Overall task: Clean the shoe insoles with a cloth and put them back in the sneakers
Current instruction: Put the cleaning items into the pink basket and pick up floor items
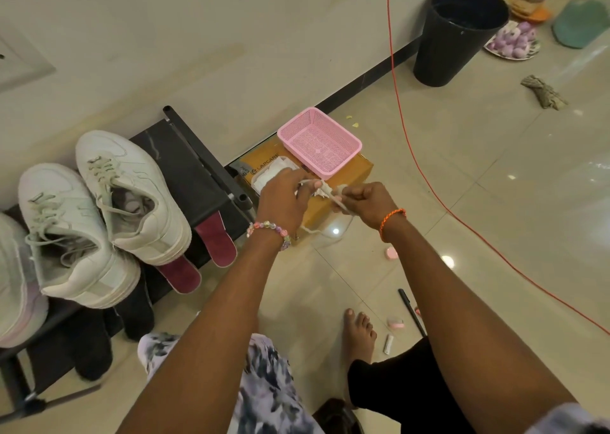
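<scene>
Above the cardboard box point(325, 202), a twisted white cloth point(325, 192) stretches between the left hand point(284, 199) and right hand point(373, 202), both gripping it. Left of them, two maroon insoles point(216, 242) lie under white sneakers point(132, 196) on a dark rack point(185, 156); a pink basket point(318, 141) sits on the box.

Home interior, likely an entryway corner, glossy beige floor tiles point(495, 169), black skirting point(363, 84), low shoe rack point(198, 169) holding white sneakers point(132, 196), black bin point(455, 34), pink plastic basket point(318, 141) on cardboard box point(356, 169), bare foot point(358, 334).
</scene>
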